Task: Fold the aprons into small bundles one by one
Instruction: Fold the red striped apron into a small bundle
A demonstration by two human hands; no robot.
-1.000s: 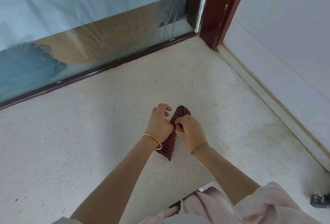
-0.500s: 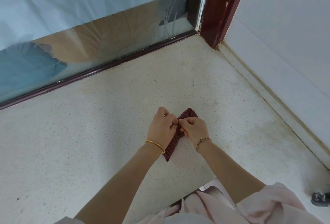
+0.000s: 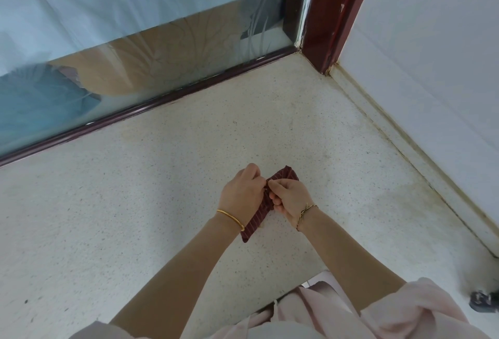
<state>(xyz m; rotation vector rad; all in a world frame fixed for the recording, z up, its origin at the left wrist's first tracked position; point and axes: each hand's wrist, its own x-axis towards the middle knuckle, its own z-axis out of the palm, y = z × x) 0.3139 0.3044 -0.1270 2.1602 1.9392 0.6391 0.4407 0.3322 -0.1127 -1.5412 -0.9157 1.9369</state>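
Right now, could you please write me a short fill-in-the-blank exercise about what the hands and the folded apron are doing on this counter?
1. The dark red apron bundle has thin ____ running across its fabric.
2. Both hands pinch the bundle, which lies on the speckled ____.
3. The left hand has a plain ____ bangle at its wrist.
4. The right hand has a thin ____ at its wrist.

Missing words: stripes; counter; gold; bracelet

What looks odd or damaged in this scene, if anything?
Mostly wear: the red door frame shows a pale chip, and the floor by the wall is stained. The striped apron itself looks intact in both hands.
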